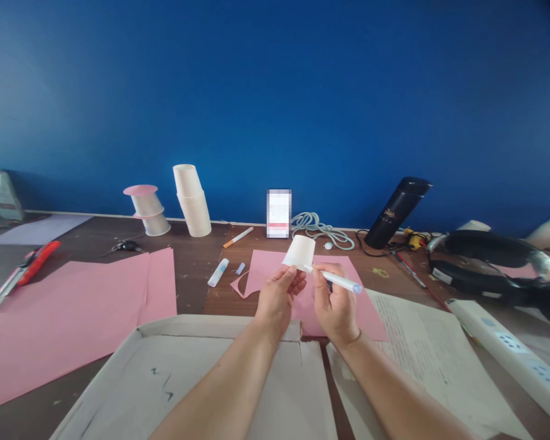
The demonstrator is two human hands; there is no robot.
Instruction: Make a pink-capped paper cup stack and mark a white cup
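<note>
My left hand (277, 296) pinches the rim of a small white paper cup (300, 252), held tilted above the table with its base pointing away. My right hand (333, 302) grips a white glue stick (341, 282) whose tip touches the cup's rim. Both hands hover over a pink paper sheet (275, 266) with a curved cut-out at its left edge.
A flat cardboard box lid (165, 373) lies in front of me. Large pink sheets (68, 305), a red utility knife (25, 272), scissors (123, 246), stacked cups (192, 201), a glue cap (241, 268), a black flask (396, 211), a power strip (508, 348) and printed paper (421, 348) surround it.
</note>
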